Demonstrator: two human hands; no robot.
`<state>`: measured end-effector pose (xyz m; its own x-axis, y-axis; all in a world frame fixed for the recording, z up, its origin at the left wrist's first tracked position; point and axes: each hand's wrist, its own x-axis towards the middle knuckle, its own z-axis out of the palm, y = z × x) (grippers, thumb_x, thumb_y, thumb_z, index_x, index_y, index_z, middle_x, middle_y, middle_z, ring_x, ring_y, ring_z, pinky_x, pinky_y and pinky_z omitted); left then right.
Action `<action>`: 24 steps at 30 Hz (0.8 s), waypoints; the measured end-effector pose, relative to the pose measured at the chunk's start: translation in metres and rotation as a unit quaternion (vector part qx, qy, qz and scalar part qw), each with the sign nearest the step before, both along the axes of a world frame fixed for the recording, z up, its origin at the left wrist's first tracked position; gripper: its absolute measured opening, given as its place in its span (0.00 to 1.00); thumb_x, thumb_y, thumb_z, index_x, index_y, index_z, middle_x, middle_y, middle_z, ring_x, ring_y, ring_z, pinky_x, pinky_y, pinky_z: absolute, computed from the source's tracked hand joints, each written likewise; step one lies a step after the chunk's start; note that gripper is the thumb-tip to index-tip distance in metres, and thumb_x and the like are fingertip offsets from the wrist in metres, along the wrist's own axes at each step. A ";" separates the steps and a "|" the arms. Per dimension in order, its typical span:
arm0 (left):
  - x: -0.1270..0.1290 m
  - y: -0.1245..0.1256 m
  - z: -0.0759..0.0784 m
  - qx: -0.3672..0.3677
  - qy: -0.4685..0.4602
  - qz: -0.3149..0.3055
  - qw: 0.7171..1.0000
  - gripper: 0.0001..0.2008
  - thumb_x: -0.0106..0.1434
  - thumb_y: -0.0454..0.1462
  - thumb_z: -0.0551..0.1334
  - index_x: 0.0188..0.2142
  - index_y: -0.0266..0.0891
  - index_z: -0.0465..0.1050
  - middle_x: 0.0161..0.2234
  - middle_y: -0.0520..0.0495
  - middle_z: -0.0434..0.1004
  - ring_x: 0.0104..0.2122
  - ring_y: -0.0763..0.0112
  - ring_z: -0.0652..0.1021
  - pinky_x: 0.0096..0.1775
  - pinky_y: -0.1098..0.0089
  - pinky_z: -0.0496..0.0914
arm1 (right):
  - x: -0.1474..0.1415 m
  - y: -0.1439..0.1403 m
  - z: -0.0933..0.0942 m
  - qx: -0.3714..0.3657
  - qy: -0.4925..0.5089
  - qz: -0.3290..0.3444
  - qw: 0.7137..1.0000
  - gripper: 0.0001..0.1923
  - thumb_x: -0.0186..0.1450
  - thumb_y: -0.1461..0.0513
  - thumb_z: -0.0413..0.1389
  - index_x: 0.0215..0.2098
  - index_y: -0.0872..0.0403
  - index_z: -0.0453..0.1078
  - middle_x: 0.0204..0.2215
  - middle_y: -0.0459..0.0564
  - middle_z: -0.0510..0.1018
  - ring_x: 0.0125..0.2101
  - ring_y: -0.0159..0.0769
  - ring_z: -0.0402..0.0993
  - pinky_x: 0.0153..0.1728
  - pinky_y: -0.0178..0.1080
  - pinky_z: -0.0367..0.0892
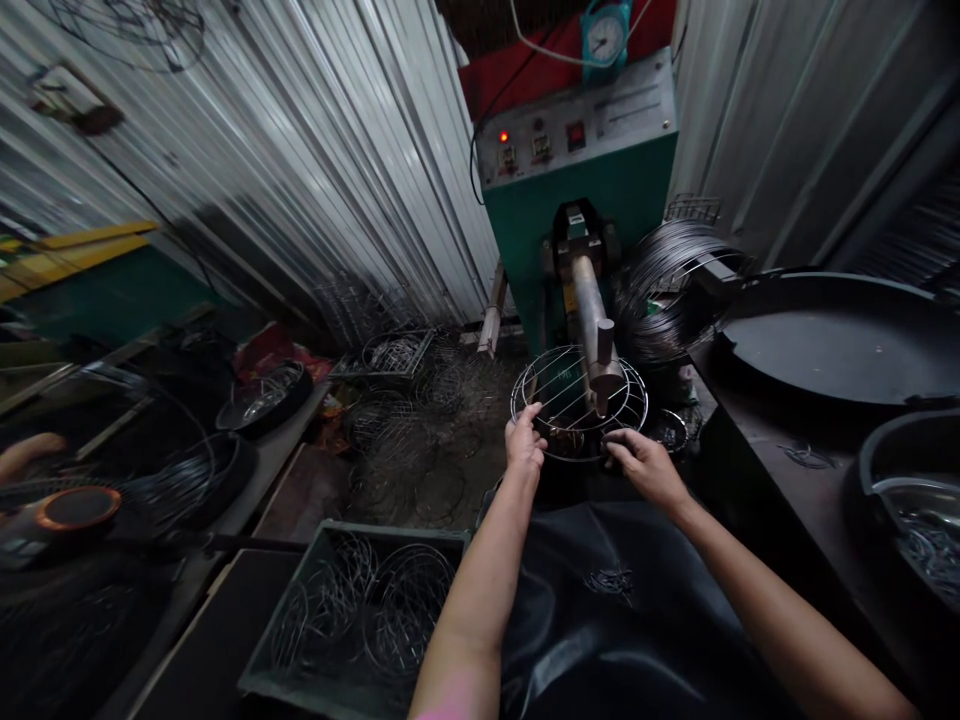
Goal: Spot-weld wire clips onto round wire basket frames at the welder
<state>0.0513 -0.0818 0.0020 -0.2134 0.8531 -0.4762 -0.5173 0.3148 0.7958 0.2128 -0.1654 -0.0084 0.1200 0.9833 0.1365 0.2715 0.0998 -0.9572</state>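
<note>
A round wire basket (pixel 559 382) with parallel bars across it is at the spot welder's electrodes, below the thick metal arm (pixel 592 320). My left hand (pixel 525 440) is closed on the basket's near left rim. By the near right rim, my right hand (pixel 637 460) has its fingers pinched together; whatever they hold is too small and dark to make out. Several small bent wire pieces (pixel 611 582) lie on the black apron (pixel 637 650) over my lap. The green spot welder (pixel 585 180) stands ahead, a red light glowing on its panel.
To the left, a green crate (pixel 274 640) holds wire rings. Coiled wire (pixel 675 275) hangs beside the machine. On the right are a large black tray (pixel 825 350) and a black basin (pixel 862 480) with small metal parts. Another person's hand (pixel 34 455) shows at far left.
</note>
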 end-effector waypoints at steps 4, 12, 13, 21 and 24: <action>0.000 -0.001 -0.002 0.003 0.004 0.000 1.000 0.21 0.40 0.39 0.69 0.24 0.39 0.56 0.17 0.62 0.49 0.12 0.87 0.49 0.13 0.79 0.43 | 0.001 0.003 -0.007 -0.032 0.030 -0.022 0.999 0.15 0.58 0.52 0.52 0.34 0.54 0.69 0.19 0.46 0.75 0.20 0.36 0.70 0.24 0.38 0.65; -0.001 -0.001 0.001 0.003 0.018 0.021 1.000 0.21 0.40 0.39 0.70 0.27 0.39 0.58 0.18 0.62 0.53 0.13 0.87 0.51 0.14 0.80 0.44 | 0.000 0.006 -0.005 -0.029 0.062 -0.012 0.998 0.15 0.57 0.52 0.53 0.34 0.55 0.70 0.25 0.50 0.77 0.22 0.36 0.72 0.21 0.36 0.64; -0.001 -0.001 0.001 0.003 0.018 0.020 1.000 0.22 0.40 0.40 0.70 0.27 0.39 0.58 0.18 0.62 0.53 0.13 0.87 0.51 0.14 0.80 0.44 | 0.000 0.006 -0.006 -0.027 0.063 -0.011 0.998 0.16 0.58 0.51 0.53 0.34 0.55 0.70 0.26 0.49 0.77 0.22 0.36 0.72 0.22 0.36 0.64; 0.001 0.001 0.002 0.005 0.023 0.024 0.999 0.24 0.39 0.42 0.72 0.26 0.40 0.57 0.19 0.61 0.52 0.13 0.87 0.51 0.14 0.80 0.44 | -0.001 0.008 -0.006 -0.015 0.065 -0.022 0.998 0.19 0.58 0.48 0.54 0.35 0.55 0.70 0.24 0.48 0.76 0.22 0.35 0.71 0.26 0.37 0.65; 0.002 0.002 0.000 0.002 0.018 0.028 0.999 0.24 0.38 0.42 0.72 0.27 0.40 0.56 0.18 0.62 0.52 0.13 0.87 0.52 0.14 0.80 0.45 | -0.001 0.011 -0.007 -0.008 0.075 -0.030 0.997 0.19 0.57 0.48 0.55 0.34 0.55 0.70 0.26 0.49 0.77 0.22 0.33 0.71 0.27 0.37 0.66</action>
<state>0.0535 -0.0796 0.0021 -0.2770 0.8410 -0.4648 -0.5054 0.2839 0.8148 0.2114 -0.1548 -0.0158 0.1957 0.9759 0.0965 0.1294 0.0719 -0.9890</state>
